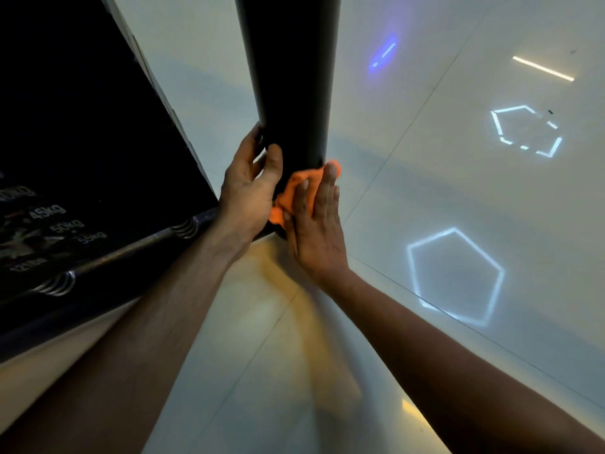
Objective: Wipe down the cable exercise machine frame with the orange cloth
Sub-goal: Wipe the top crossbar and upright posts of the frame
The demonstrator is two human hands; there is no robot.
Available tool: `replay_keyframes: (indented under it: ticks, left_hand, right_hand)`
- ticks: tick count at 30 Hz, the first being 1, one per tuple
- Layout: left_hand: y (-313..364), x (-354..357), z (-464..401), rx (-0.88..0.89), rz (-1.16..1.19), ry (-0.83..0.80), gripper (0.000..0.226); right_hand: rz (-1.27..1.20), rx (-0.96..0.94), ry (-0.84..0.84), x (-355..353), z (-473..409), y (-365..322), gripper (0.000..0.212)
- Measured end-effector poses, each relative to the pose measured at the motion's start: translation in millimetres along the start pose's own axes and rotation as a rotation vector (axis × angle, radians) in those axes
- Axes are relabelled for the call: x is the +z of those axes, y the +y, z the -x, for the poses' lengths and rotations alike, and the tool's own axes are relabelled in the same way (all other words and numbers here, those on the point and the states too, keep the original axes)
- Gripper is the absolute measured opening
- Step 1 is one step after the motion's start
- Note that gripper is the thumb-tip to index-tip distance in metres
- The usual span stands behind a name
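A thick black upright post (291, 77) of the cable machine frame runs from the top of the view down to the floor. My left hand (248, 188) wraps around its left side near the base, thumb across the front. My right hand (314, 217) lies flat, fingers together, pressing the orange cloth (288, 191) against the post's lower right side. Only a crumpled part of the cloth shows between my two hands and at my fingertips.
To the left stands the dark weight stack panel (82, 142) with white labels such as 45kg and 50kg. A black bar with metal rings (131, 250) runs along its base. The glossy pale tile floor (425, 224) reflects hexagonal ceiling lights.
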State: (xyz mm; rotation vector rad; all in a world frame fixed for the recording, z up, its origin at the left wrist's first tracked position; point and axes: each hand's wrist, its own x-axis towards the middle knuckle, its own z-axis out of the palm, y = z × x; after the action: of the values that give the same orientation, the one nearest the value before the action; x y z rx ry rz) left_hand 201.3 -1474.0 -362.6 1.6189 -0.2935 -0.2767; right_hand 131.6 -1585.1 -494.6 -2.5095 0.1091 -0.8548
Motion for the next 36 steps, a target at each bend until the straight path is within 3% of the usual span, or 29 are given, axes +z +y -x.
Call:
replay_keyframes:
  ticks: [4,10,17,23,30,36]
  left_hand:
    - [-5,0,5,-0.030,-0.038,-0.002,0.048]
    - [-11,-2,7,-0.050,0.015,-0.014,0.045]
    - [-16,1,3,-0.052,-0.008,-0.015,0.046]
    - [-16,-6,-1,-0.062,-0.030,-0.063,0.048]
    - [-16,-7,1,-0.055,-0.007,-0.092,0.049]
    - [-15,-8,4,-0.048,-0.014,-0.131,0.050]
  right_hand:
    - [0.005,0.024,-0.138,1,23,6,0.102]
    - [-0.013,0.044,0.074,-10,-15,-11,0.103]
    - [0.045,0.055,-0.218,-1,34,18,0.092]
    - [-0.047,0.064,0.012,-11,-7,-1,0.099]
    - [0.072,0.028,-0.183,-1,31,20,0.094]
    - [-0.024,0.051,0.045,-5,-11,-1,0.112]
